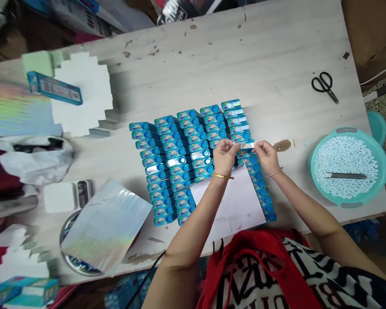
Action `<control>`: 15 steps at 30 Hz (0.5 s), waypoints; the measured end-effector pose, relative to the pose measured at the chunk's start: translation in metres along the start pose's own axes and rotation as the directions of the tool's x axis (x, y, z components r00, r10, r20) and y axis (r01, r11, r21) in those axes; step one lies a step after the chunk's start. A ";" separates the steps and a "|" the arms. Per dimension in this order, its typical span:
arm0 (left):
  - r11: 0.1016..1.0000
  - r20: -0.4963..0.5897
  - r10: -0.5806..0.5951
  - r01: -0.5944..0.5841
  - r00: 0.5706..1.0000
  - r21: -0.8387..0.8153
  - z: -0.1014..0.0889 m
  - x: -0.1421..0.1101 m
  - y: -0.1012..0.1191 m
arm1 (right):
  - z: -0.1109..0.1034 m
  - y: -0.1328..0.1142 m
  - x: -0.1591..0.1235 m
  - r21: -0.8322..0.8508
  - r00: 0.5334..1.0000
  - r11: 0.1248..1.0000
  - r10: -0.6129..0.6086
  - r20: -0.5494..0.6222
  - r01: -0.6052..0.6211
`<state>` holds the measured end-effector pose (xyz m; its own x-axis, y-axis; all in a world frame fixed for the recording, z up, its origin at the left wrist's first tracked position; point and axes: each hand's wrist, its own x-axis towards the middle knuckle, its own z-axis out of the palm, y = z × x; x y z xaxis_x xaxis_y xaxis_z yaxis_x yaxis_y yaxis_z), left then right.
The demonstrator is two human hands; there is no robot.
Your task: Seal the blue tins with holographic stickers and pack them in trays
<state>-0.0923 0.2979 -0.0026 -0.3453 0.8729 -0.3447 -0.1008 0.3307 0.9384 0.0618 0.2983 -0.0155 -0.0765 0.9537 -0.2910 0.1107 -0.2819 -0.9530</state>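
1. Holding left hand (224, 157) and right hand (267, 158) opposed, I clamp fingertips on a shiny strip (247, 146) over blue boxes (193, 132), inside the near edge.
2. Surface (276, 60) runs beyond to the far edge.

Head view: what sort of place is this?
Probably a small packing workshop: blue boxes in rows on a worn worktable, with scissors and a tub of white pellets to the right.

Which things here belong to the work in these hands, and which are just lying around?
Seemingly in use:
- shiny strip, pinched between left hand and right hand
- blue boxes in rows, under the hands
- white sheet over some boxes

Probably just lying about:
- scissors
- green basin of white pellets
- tweezers on the pellets
- white bag
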 end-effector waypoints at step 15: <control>0.819 -0.094 0.189 -0.104 0.977 0.565 0.011 0.058 -0.044 | -0.012 0.035 0.075 -0.513 0.982 0.837 -0.173 0.078 0.188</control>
<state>-0.0974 0.3382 -0.0642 -0.4444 0.8820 -0.1566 0.4803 0.3822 0.7894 0.0715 0.3610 -0.0694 -0.1717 0.9769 -0.1273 0.5870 -0.0023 -0.8096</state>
